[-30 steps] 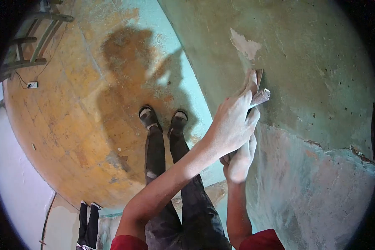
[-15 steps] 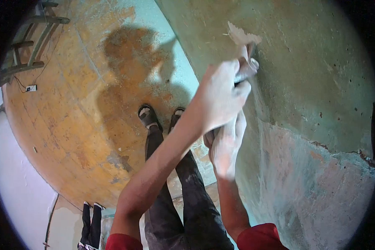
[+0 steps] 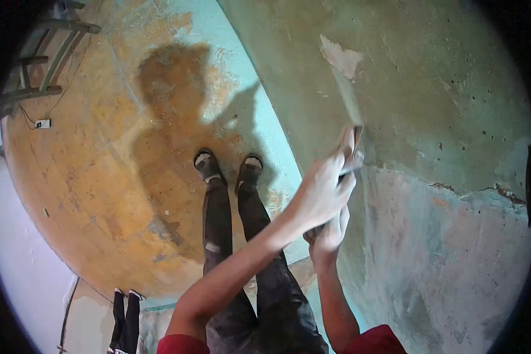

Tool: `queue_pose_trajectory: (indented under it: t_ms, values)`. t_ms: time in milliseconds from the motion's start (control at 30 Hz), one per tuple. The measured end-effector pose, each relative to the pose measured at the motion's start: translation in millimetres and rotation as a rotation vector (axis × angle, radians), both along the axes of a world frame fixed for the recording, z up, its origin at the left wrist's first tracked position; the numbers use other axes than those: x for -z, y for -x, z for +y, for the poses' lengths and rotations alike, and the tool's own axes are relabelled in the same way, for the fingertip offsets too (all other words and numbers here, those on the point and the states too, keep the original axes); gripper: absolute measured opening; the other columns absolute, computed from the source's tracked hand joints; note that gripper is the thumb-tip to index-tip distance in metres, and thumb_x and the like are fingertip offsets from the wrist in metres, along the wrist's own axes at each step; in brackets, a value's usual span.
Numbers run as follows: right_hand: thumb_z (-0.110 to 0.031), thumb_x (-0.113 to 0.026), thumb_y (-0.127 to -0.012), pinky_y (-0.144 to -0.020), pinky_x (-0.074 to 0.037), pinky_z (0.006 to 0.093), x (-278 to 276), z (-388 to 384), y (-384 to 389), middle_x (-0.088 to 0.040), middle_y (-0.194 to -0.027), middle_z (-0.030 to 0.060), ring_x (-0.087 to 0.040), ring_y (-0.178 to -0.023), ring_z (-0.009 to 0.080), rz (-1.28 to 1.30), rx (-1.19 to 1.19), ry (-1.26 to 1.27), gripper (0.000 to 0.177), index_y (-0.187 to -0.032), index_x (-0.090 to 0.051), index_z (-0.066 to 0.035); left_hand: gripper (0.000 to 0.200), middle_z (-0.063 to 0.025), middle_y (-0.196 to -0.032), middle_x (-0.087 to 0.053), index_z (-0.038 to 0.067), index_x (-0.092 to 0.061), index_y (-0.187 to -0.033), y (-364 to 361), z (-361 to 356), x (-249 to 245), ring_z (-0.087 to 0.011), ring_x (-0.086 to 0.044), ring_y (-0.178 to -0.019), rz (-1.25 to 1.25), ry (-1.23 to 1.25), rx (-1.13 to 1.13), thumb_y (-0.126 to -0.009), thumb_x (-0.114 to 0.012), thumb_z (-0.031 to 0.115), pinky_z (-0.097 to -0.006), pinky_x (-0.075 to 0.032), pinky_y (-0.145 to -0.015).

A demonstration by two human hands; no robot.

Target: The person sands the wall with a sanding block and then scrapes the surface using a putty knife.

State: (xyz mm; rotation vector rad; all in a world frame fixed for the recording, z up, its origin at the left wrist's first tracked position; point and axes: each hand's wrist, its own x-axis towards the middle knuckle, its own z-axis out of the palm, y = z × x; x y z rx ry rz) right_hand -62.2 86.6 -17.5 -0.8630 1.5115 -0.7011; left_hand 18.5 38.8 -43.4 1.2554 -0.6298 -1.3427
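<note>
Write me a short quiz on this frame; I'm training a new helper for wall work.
1. True or false: the left hand lies over the right hand.
2. What stands at the top left? A ladder; B bucket; C chair.
3. Fill in: the left hand presses the sandpaper against the ____.
Key: 1 true; 2 A; 3 wall.
</note>
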Motion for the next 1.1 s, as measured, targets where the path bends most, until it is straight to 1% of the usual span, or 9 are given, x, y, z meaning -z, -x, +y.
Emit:
queue_pose_trajectory:
  t_ms: [100, 233, 367, 533, 633, 700, 800, 900, 1100]
  values:
    - [-0.026, -0.043, -0.101, -0.038, -0.027, 0.0216, -9.8, 14.0, 30.7, -0.051, -0.068, -0.0035, -0.039, -0.045, 0.0025, -0.017, 0.006, -0.208, 0.028, -0.118, -0.051, -0.006, 0.058, -0.0248, -0.097, -0.06, -0.007, -0.031, -0.143, 9.2, 17.0, -10.7, -0.0286, -0.064, -0.078, -0.034, -0.009, 0.087, -0.09, -0.052, 0.001, -0.0346, -0.051, -0.073]
    - [-0.027, -0.044, -0.1, -0.055, -0.044, 0.024, -3.8, 17.2, 29.7, -0.058, -0.094, 0.0018, -0.055, -0.068, 0.0071, -0.022, 0.016, -0.117, 0.037, -0.129, -0.045, -0.004, 0.07, -0.03, -0.142, -0.041, 0.001, -0.021, -0.151, 16.0, 15.4, -12.1, -0.041, -0.061, -0.109, 0.022, -0.001, 0.154, -0.089, -0.052, 0.0, -0.04, -0.051, -0.09]
    - [-0.024, -0.047, -0.097, -0.078, -0.044, 0.0254, -3.3, 21.1, 24.3, -0.054, -0.105, 0.0044, -0.053, -0.091, 0.0105, 0.01, 0.135, 0.103, 0.034, -0.119, -0.048, 0.001, 0.078, -0.0289, -0.151, -0.027, 0.002, -0.021, -0.15, 21.9, 11.1, -12.6, -0.0444, -0.059, -0.108, -0.083, 0.124, 0.132, -0.08, -0.053, -0.008, -0.0477, -0.051, -0.092]
    - [-0.024, -0.048, -0.095, -0.08, -0.044, 0.0276, 2.9, 24.1, 29.8, -0.054, -0.108, 0.0052, -0.053, -0.094, 0.012, 0.01, 0.158, 0.019, 0.036, -0.12, -0.047, 0.002, 0.075, -0.0316, -0.136, -0.044, 0.0, -0.026, -0.148, 13.9, 8.2, -15.6, -0.0457, -0.061, -0.102, -0.028, 0.06, 0.204, -0.079, -0.053, -0.008, -0.0476, -0.051, -0.086]
    - [-0.025, -0.047, -0.095, -0.079, -0.045, 0.0347, 13.0, 21.0, 21.0, -0.058, -0.107, 0.0131, -0.056, -0.093, 0.0211, 0.623, -0.479, 0.437, 0.04, -0.121, -0.047, 0.006, 0.073, -0.0303, -0.115, -0.056, 0.0, -0.028, -0.148, -0.1, 2.0, -10.8, -0.043, -0.064, -0.091, -0.067, 0.016, 0.291, -0.081, -0.054, -0.006, -0.0441, -0.052, -0.078]
    - [-0.017, -0.061, -0.087, -0.081, -0.047, 0.0388, 33.7, 38.7, 26.5, -0.06, -0.11, 0.0159, -0.059, -0.097, 0.0287, 0.605, -0.357, 0.461, 0.039, -0.119, -0.053, 0.004, 0.07, -0.0288, -0.097, -0.062, 0.001, -0.028, -0.149, -6.8, -0.2, -5.7, -0.0407, -0.066, -0.081, -0.184, 0.035, 0.349, -0.084, -0.052, -0.005, -0.0401, -0.053, -0.072]
    - [-0.012, -0.079, -0.076, -0.086, -0.048, 0.0438, 24.9, 43.9, 27.8, -0.062, -0.113, 0.0195, -0.061, -0.103, 0.0369, 0.758, -0.332, 0.504, 0.047, -0.117, -0.059, 0.002, 0.071, -0.0318, -0.124, -0.055, -0.006, -0.028, -0.145, 5.1, 2.7, -9.5, -0.0441, -0.065, -0.093, -0.179, 0.099, 0.196, -0.079, -0.054, -0.009, -0.0456, -0.055, -0.083]
    - [-0.027, -0.048, -0.092, -0.078, -0.044, 0.0329, -0.9, 3.8, 18.4, -0.057, -0.103, 0.0148, -0.056, -0.09, 0.0208, 0.125, -0.172, 0.314, 0.044, -0.122, -0.046, 0.005, 0.072, -0.0309, -0.128, -0.053, -0.008, -0.024, -0.146, 26.5, 4.8, -12.5, -0.0414, -0.066, -0.096, -0.148, 0.12, 0.071, -0.08, -0.052, -0.01, -0.0443, -0.056, -0.087]
    - [-0.026, -0.042, -0.097, -0.081, -0.045, 0.0368, 22.0, 30.0, 25.5, -0.058, -0.113, 0.0194, -0.058, -0.097, 0.0279, 0.583, -0.357, 0.538, 0.041, -0.121, -0.052, 0.006, 0.07, -0.0326, -0.124, -0.054, -0.007, -0.025, -0.146, -1.7, -4.7, -16.5, -0.0409, -0.066, -0.097, -0.146, 0.014, 0.233, -0.081, -0.052, -0.009, -0.0471, -0.055, -0.085]
